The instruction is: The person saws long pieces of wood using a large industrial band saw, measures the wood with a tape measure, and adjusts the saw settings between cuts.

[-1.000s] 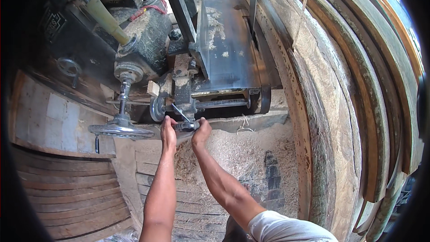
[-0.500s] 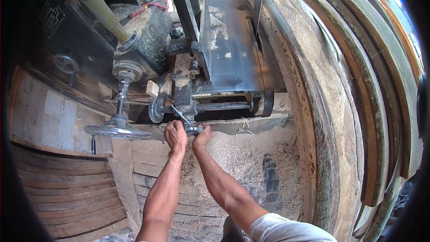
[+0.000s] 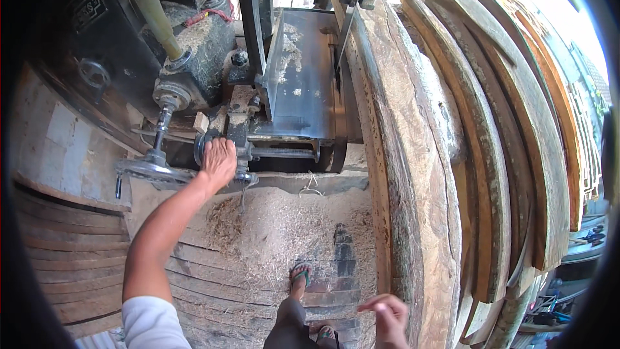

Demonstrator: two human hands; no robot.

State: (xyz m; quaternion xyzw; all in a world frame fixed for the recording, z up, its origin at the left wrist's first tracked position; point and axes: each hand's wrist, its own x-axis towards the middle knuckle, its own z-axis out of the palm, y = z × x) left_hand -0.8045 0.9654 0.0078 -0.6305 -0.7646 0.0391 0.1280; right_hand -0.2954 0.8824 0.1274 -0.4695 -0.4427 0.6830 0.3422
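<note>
Observe bare left hand curled at the right side of a small, round, grey metal handwheel; cannot tell whether clamped on it. Locate handwheel left of a cylindrical steel rail, at the near side of a dark, flat metal machine table. Note bare right hand empty, loosely curled, with index finger extended.

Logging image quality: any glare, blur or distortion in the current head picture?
Head view, upper right: daylight washes out the background; head view, right side: stacked boards bow with the fisheye, rim black; head view, upper middle: sheen on the metal table; head view, bottom: right hand looks slightly soft, perhaps from motion.
</note>
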